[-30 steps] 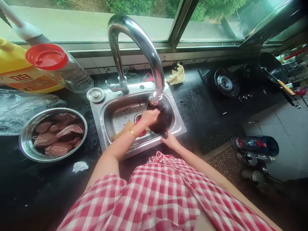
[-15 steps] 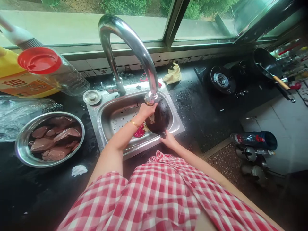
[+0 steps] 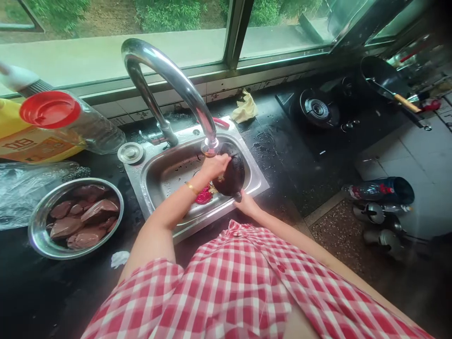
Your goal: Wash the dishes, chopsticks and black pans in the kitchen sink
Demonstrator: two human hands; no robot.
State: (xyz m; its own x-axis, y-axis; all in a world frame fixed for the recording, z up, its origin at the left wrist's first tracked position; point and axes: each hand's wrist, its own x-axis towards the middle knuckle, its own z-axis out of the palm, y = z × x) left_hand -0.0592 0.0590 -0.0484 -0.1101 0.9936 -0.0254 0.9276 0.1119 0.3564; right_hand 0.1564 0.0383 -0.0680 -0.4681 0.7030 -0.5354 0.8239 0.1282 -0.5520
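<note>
A dark round pan (image 3: 233,176) is tilted in the steel sink (image 3: 165,169), right under the spout of the curved tap (image 3: 169,80). My left hand (image 3: 213,165) is curled over the pan's upper rim, fingers closed; something pale shows just below it, too small to name. At the sink's front edge my right hand (image 3: 246,205) grips the pan's short handle. A red item (image 3: 204,195) lies on the sink floor beside the pan. My red checked apron fills the bottom of the view.
A steel bowl (image 3: 38,235) of brown raw meat pieces (image 3: 81,216) sits left of the sink. Behind it are a red-capped bottle (image 3: 49,109) and a yellow jug (image 3: 21,141). A gas burner (image 3: 316,109), a wok (image 3: 379,75) and floor bottles (image 3: 381,193) are to the right.
My left hand moved up from the pan's inside to its upper rim by the spout. The tan pad lying in the sink is no longer visible. The view shifted left.
</note>
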